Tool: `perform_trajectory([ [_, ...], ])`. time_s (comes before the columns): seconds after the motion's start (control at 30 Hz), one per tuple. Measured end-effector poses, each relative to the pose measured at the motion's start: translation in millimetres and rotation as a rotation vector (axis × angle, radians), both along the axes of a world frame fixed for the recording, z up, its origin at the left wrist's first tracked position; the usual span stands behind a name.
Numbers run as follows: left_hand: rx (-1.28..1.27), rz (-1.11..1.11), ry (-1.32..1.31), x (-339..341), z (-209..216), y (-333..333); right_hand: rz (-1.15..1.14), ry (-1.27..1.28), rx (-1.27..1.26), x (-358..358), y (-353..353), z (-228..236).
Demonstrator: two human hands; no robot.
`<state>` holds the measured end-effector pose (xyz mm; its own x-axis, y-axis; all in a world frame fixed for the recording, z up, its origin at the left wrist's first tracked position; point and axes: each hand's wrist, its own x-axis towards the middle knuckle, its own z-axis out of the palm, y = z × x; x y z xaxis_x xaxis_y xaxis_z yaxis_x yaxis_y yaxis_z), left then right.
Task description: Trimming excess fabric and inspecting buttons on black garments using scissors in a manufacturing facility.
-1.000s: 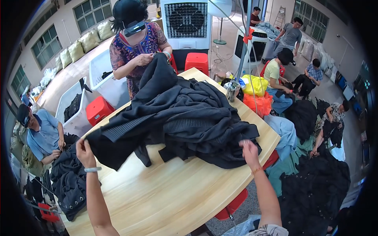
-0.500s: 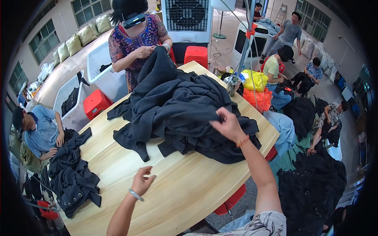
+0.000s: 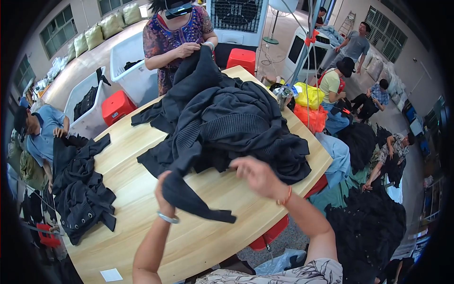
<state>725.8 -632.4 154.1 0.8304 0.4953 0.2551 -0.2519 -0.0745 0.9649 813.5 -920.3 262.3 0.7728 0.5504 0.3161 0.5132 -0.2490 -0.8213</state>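
Note:
A heap of black knitted garments (image 3: 236, 128) with ribbed bands lies on the wooden table (image 3: 227, 246). From its near side a black sleeve (image 3: 194, 201) hangs across my left hand (image 3: 164, 194), which is closed around it; the sleeve's end lies toward the right over the bare wood. My right hand (image 3: 260, 177) hovers just off the front of the heap, slightly blurred, its fingers loosely bent and apart with nothing seen in them. Across the table a person (image 3: 177, 42) pinches the far end of a garment from the heap.
At the left a person in a blue shirt (image 3: 47, 128) handles another dark garment with eyelets (image 3: 85, 203). A metal flask (image 3: 283, 97) and a yellow bag (image 3: 308, 96) are at the table's right edge. A white paper slip (image 3: 111, 275) lies near the front edge. Red stools (image 3: 118, 107) stand around.
My left hand has moved up and taken hold of a sleeve, drawing it toward me. My right hand has come down and nearer, off the heap. The view has shifted slightly.

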Motion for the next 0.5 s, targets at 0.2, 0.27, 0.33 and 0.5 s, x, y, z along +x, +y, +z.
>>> perform_trajectory([
  [0.2, -0.370, -0.016, -0.376, 45.5, 88.7, 155.3, -0.466, -0.298, -0.500, 134.1, -26.3, -38.0],
  [0.27, -0.032, 0.121, -0.306, 53.7, 100.0, 202.7, -0.444, -0.233, -0.694, 140.8, -9.2, -41.7],
  [0.33, -0.129, 0.021, -0.275, 63.0, 121.6, 184.7, -0.423, -0.238, -0.636, 141.3, -11.3, -52.9],
  [0.5, 0.703, -0.056, 0.387, 43.1, 61.7, 134.5, -0.435, -0.352, -0.229, 111.8, -17.7, -23.8],
])
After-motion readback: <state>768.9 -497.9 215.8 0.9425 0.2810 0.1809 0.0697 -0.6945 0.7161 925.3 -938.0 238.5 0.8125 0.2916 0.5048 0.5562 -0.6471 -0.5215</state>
